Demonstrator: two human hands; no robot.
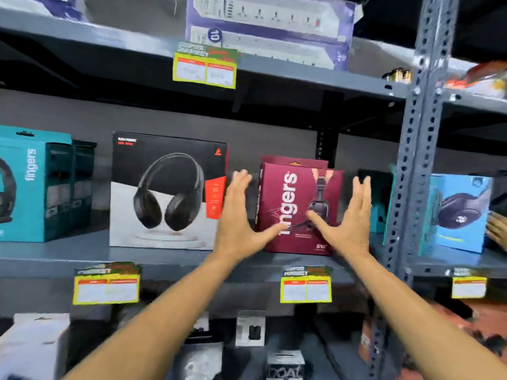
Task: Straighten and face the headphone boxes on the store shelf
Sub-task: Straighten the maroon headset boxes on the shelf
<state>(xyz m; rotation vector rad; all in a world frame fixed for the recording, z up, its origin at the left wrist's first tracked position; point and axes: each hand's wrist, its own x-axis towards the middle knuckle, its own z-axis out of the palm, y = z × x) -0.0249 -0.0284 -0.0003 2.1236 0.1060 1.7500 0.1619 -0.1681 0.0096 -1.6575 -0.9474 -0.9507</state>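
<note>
Maroon headphone box [297, 207] at frame centre is sitting skewed; left hand [237, 220] and right hand [347, 223] are flanking it, fingers spread, apparently to square it.

Grey metal shelving [274, 263], perforated upright post [411, 171], grey back wall [274, 133]

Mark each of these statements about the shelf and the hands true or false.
1. Both hands are open, one on each side of the maroon box. True: left hand, right hand.
2. The maroon box is lying flat. False: it stands upright, turned slightly.
3. The black-and-white box stands left of the maroon box. True.
4. The left hand is gripping the teal box. False: it touches no teal box.
5. Yellow price tags hang on the shelf edge. True.
</note>
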